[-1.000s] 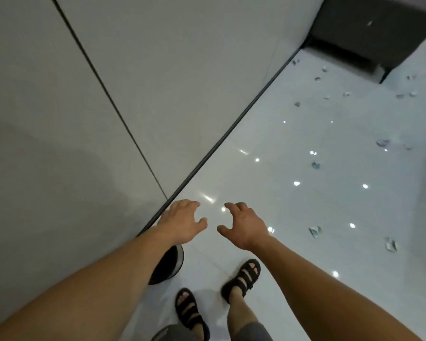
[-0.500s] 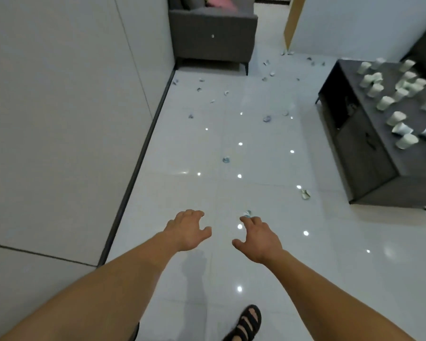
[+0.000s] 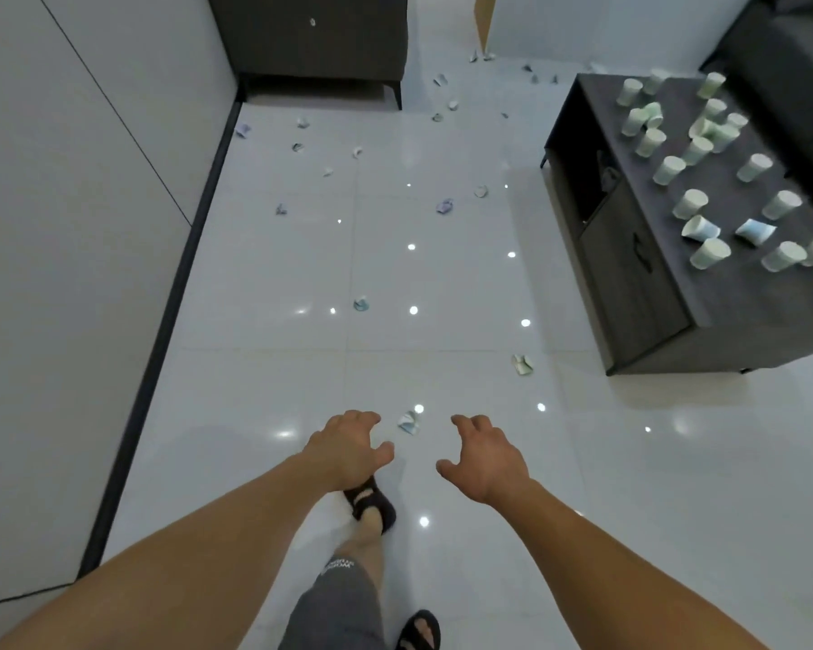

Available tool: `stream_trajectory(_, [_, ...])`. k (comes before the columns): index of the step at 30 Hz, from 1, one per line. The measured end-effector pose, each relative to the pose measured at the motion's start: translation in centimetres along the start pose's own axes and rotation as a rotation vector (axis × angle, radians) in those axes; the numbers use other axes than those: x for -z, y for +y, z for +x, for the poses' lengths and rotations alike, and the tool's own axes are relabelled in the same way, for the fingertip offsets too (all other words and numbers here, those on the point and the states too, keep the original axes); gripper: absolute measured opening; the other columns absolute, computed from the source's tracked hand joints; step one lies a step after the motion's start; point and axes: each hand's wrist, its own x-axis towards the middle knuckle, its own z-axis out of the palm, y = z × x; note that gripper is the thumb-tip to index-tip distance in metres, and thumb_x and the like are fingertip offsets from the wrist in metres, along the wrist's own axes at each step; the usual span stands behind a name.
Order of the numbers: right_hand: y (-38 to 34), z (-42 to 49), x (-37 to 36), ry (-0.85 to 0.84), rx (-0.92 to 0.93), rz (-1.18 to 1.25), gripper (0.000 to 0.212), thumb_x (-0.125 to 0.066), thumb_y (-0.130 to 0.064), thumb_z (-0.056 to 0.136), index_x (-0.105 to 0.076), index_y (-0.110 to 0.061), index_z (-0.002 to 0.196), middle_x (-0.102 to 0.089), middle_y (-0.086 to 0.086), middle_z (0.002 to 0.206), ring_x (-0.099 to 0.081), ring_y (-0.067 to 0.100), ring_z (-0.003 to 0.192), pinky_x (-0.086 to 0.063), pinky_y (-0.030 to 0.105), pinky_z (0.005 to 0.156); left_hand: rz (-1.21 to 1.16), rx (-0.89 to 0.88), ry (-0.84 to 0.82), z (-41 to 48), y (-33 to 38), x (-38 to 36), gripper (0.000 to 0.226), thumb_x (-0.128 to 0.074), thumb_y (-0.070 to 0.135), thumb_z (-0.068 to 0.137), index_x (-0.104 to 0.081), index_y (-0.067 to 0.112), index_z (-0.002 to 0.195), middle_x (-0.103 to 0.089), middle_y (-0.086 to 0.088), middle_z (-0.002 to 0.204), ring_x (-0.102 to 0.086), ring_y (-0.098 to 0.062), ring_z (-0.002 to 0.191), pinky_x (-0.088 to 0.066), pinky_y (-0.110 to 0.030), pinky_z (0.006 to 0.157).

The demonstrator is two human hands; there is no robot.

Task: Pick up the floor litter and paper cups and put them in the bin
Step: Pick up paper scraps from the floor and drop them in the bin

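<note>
Floor (image 3: 278, 368) between wall (image 3: 90, 227) and cabinet (image 3: 630, 274): litter (image 3: 409, 422)

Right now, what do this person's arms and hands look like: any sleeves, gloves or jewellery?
Both arms are bare, no sleeves in view. The left hand and right hand wear no gloves; no watch or ring shows. Below: grey shorts with white print, black strappy sandals.

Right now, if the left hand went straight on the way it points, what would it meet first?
Probably the crumpled paper scrap, just beyond the fingertips of the left hand; how high the hand is above the floor is unclear.
</note>
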Motion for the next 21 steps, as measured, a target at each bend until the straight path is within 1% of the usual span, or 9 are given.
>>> stream_trajectory(4, [1.3,8.0,0.6,-0.055,-0.028,0.008,0.075,-0.053,-0.051,0.089,-0.021,-0.025,0.151,-0.031,0.002,0.149,-0.042,0.024,0.127,-0.045,0.036,0.095,0.005,-0.015,-0.047,9.1,0.1,2.4,0.064,-0.044,0.051,0.093,-0.03,0.021,0.148,-0.033,-0.002,0.152,-0.031,-0.022,0.138,-0.032,-0.038,0.11])
stream_trajectory(8, [2.3,16.9,-0.1,-0.136,-0.084,0.028,0.074,-0.051,-0.051,0.09,-0.02,-0.025,0.151,-0.031,0.002,0.148,-0.042,0.023,0.127,-0.045,0.035,0.096,-0.008,-0.012,-0.121,19.2,-0.5,4.4,0.064,-0.042,0.052,0.094,-0.028,0.022,0.149,-0.03,-0.001,0.153,-0.03,-0.021,0.138,-0.029,-0.036,0.11])
stream_trajectory(11, [3.0,23.2,-1.8,-0.17,-0.105,0.058,0.071,-0.05,-0.05,0.091,-0.021,-0.025,0.151,-0.033,0.001,0.147,-0.043,0.022,0.126,-0.045,0.034,0.095,-0.012,-0.014,-0.158,25.9,-1.5,4.5,0.062,-0.041,0.052,0.095,-0.029,0.022,0.148,-0.034,0.001,0.15,-0.034,-0.018,0.135,-0.03,-0.031,0.106])
stream_trajectory(13, [3.7,27.1,-3.5,-0.161,-0.11,0.096,0.07,-0.048,-0.051,0.091,-0.022,-0.026,0.151,-0.033,-0.001,0.147,-0.043,0.021,0.125,-0.044,0.033,0.095,-0.015,-0.004,-0.171,29.9,-2.7,3.8,0.06,-0.041,0.053,0.095,-0.031,0.024,0.147,-0.036,0.002,0.148,-0.036,-0.016,0.133,-0.031,-0.028,0.103])
stream_trajectory(17, [6.2,35.1,-8.8,-0.15,-0.135,0.158,0.066,-0.046,-0.052,0.093,-0.024,-0.027,0.15,-0.032,-0.003,0.149,-0.044,0.018,0.126,-0.043,0.031,0.092,-0.007,0.029,-0.187,37.8,-5.6,0.8,0.059,-0.04,0.053,0.096,-0.03,0.026,0.147,-0.034,0.005,0.15,-0.033,-0.014,0.134,-0.029,-0.026,0.106])
stream_trajectory(21, [9.5,43.2,-16.4,-0.22,-0.118,0.123,0.064,-0.045,-0.048,0.095,-0.022,-0.026,0.151,-0.035,0.0,0.145,-0.047,0.02,0.121,-0.044,0.031,0.089,0.005,0.029,-0.244,45.5,-8.2,-4.8,0.059,-0.039,0.053,0.096,-0.026,0.028,0.148,-0.03,0.007,0.152,-0.029,-0.013,0.137,-0.026,-0.026,0.108])
